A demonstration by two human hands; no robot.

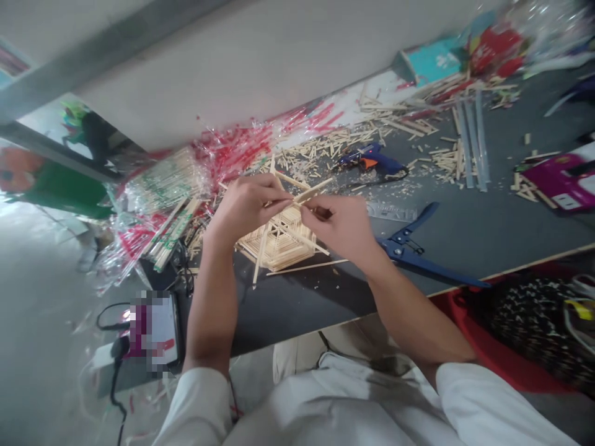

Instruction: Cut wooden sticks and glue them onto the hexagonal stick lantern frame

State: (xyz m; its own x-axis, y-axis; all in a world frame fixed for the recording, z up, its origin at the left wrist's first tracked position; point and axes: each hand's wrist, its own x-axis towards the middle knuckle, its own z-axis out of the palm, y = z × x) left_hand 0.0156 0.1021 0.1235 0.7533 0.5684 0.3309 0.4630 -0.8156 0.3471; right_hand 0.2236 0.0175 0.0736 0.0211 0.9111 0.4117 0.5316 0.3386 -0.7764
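Note:
In front of me on the dark table stands a many-sided frame of stacked thin wooden sticks [292, 253], with longer sticks crossing over its top and poking out past its sides. My left hand [253, 201] is above its far left part, fingers pinched at a wooden stick [312, 191]. From the right, my right hand [343, 228] closes on the same stick, its fingertips close to the left ones. The fingers hide part of the stick and the frame's far side. One loose stick [304, 268] lies along the frame's near edge.
A blue glue gun [383, 162] lies behind my right hand, and blue-handled cutters [413, 251] lie right of it. Clear glue sticks [471, 142], cut stick pieces [320, 145] and red plastic wrappers [237, 145] cover the back. A phone [162, 331] is at left.

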